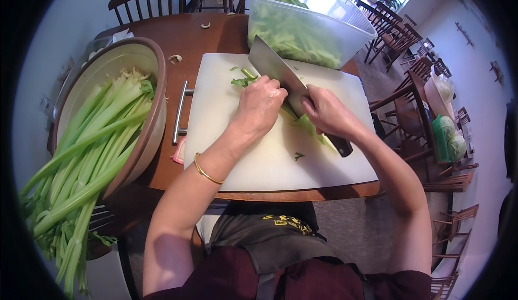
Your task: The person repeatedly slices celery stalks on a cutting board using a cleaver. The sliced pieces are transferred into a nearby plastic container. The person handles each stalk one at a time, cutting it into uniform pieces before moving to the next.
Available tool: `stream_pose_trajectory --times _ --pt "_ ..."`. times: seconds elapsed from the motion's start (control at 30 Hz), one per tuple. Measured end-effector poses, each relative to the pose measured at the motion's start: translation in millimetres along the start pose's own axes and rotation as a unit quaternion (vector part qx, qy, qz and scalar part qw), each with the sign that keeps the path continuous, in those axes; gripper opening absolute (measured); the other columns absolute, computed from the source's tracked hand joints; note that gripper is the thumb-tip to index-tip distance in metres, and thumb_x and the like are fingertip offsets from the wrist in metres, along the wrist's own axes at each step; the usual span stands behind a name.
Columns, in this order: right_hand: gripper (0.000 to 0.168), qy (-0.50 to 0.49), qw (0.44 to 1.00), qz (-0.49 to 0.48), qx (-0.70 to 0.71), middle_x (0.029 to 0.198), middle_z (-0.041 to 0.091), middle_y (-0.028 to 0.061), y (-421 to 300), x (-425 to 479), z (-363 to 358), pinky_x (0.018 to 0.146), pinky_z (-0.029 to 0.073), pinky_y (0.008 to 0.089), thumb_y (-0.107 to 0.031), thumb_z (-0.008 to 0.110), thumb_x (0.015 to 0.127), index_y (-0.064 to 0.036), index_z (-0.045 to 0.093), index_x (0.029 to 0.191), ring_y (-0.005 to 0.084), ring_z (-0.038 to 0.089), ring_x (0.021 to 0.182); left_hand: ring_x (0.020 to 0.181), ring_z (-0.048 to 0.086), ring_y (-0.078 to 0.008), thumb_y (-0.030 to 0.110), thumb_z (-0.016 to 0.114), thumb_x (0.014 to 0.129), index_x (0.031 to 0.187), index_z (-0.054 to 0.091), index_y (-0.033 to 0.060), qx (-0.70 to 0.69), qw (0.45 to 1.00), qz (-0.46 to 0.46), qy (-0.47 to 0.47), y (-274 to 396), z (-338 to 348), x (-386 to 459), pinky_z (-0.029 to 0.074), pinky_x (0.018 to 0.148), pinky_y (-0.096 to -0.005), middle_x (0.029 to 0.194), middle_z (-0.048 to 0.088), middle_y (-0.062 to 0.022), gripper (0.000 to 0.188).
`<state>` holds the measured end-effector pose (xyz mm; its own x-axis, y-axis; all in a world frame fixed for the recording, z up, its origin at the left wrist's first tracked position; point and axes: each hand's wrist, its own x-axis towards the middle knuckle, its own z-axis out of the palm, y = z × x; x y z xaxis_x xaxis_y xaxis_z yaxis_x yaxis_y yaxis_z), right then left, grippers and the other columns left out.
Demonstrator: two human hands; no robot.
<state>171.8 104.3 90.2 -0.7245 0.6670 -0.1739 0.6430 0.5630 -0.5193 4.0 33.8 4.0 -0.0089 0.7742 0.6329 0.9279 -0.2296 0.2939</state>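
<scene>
My right hand [330, 109] grips a broad cleaver [275, 63] by its dark handle, the blade slanting up to the left over the white cutting board [226, 162]. Curled against the left face of the blade, my left hand [261, 103] holds down a celery stalk [249, 73]; its leafy end sticks out beyond the knuckles. Cut celery [309, 126] lies to the right of the blade, partly under my right hand. A small leaf scrap [299, 156] rests nearer the board's front edge. The rest of the held stalk is hidden by my fingers.
Behind the board stands a clear plastic bin [311, 12] of cut celery. A brown-rimmed basin [162, 57] at left holds long celery stalks [97, 134] that overhang its near side. The board's metal handle [181, 113] faces left. Cabbages [449, 138] and chairs [400, 36] are at right.
</scene>
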Motion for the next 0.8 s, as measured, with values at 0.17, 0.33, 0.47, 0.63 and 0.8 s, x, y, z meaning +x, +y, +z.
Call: stream_pose_trajectory --times 0.17,0.33,0.47,0.63,0.8 --pt "0.028 -0.035 0.999 0.025 0.004 0.069 0.06 0.0158 -13 -24 -25 0.051 0.053 0.0388 -0.016 0.048 0.098 0.009 0.049 0.087 0.0241 0.066 0.053 0.08 0.062 -0.0297 -0.001 0.062 0.074 0.073 0.069 0.002 0.001 1.0 0.003 0.004 7 0 -3 0.054 0.07 -0.0408 0.076 0.064 -0.0113 0.008" --pt "0.025 -0.074 0.995 0.058 -0.015 0.061 0.053 0.0113 -15 -43 -23 0.047 0.048 0.0355 -0.016 0.048 0.1 0.004 0.043 0.086 0.0205 0.062 0.049 0.078 0.062 -0.0297 0.0 0.061 0.076 0.072 0.068 0.0018 -0.011 1.0 0.002 0.007 6 2 -7 0.054 0.069 -0.041 0.075 0.063 -0.0112 0.008" --pt "0.025 -0.013 1.0 0.022 0.009 0.061 0.053 0.0104 -5 -18 0 0.046 0.048 0.0348 -0.016 0.048 0.1 0.004 0.044 0.087 0.0188 0.062 0.048 0.079 0.062 -0.0295 0.0 0.062 0.076 0.073 0.068 0.0022 -0.014 1.0 0.01 0.011 9 1 -3 0.053 0.069 -0.041 0.075 0.063 -0.0109 0.007" --pt "0.022 -0.027 0.998 0.015 0.055 0.057 0.053 0.0057 -2 2 -14 0.044 0.045 0.0326 -0.015 0.047 0.099 0.002 0.046 0.085 0.0156 0.058 0.045 0.081 0.063 -0.0294 0.0 0.066 0.075 0.075 0.069 0.0027 -0.02 1.0 -0.008 0.005 5 1 -3 0.053 0.07 -0.0416 0.076 0.064 -0.0106 0.004" --pt "0.024 -0.053 0.998 0.016 0.016 0.056 0.052 0.0065 -10 -21 -19 0.045 0.046 0.034 -0.015 0.046 0.098 0.003 0.044 0.083 0.0164 0.059 0.045 0.083 0.065 -0.029 0.0 0.066 0.076 0.076 0.071 0.003 -0.023 0.999 -0.022 0.03 -2 2 -5 0.054 0.072 -0.0418 0.077 0.065 -0.01 0.006"
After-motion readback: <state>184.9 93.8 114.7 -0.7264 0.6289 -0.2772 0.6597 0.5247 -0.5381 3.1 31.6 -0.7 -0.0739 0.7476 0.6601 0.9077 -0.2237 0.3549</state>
